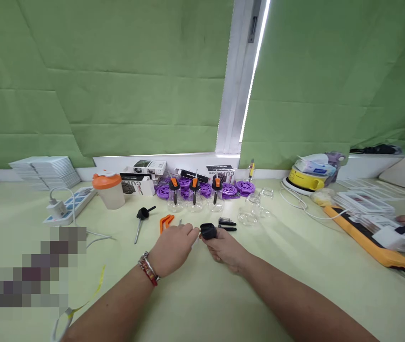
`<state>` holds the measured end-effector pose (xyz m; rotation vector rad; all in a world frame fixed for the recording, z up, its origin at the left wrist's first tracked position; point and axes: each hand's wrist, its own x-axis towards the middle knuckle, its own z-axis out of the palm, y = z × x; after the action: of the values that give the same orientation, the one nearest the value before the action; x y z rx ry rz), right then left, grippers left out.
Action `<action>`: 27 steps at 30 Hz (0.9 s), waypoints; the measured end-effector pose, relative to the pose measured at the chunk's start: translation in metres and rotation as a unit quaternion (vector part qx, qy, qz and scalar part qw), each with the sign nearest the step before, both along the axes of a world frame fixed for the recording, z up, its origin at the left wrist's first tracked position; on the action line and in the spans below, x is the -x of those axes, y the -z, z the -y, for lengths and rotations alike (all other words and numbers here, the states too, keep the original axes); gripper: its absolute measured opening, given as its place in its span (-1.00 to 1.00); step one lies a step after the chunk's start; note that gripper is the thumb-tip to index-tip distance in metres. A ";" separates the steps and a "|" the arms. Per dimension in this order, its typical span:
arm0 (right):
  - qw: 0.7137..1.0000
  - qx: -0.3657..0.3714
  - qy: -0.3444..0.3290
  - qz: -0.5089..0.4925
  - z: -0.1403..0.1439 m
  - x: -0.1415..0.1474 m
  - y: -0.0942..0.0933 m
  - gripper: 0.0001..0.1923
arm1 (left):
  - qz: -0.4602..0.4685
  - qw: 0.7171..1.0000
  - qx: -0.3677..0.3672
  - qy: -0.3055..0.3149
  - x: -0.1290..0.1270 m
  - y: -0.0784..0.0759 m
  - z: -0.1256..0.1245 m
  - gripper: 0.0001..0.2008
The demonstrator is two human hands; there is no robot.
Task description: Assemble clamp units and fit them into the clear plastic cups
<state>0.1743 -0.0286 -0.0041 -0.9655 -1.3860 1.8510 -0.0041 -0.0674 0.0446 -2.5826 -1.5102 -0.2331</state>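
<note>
My right hand [225, 249] is closed around a black plastic cap-like part [208, 231]. Close beside it, my left hand [174, 249] has its fingers pinched together at the part's left side; what they hold is mostly hidden. A short grey tip pokes up behind the left knuckles. Just beyond that hand lies an orange angled handle piece [165, 222]. Further left rests a black cap with a metal rod [142, 216]. Past my right hand are a black comb-like piece [226, 221] and a slim black piece [227, 229].
Several glass jars with black and orange tops [194, 194] stand behind my hands, before purple spoked discs [245, 187] and boxes [149, 167]. Clear glass pieces [248, 217] sit right of them. An orange-lidded cup [109, 190] is left; an orange power strip [369, 240] and another person's hand are right.
</note>
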 end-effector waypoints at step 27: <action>0.976 -0.195 0.079 0.058 -0.037 -0.020 -0.008 -0.53 | 0.158 0.837 0.088 -0.516 0.159 0.052 -0.065 -0.69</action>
<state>0.1940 0.0080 0.0042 -0.9559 -1.6143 1.3559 -0.1631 -0.0022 -0.0075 -1.4777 -2.8722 -0.3903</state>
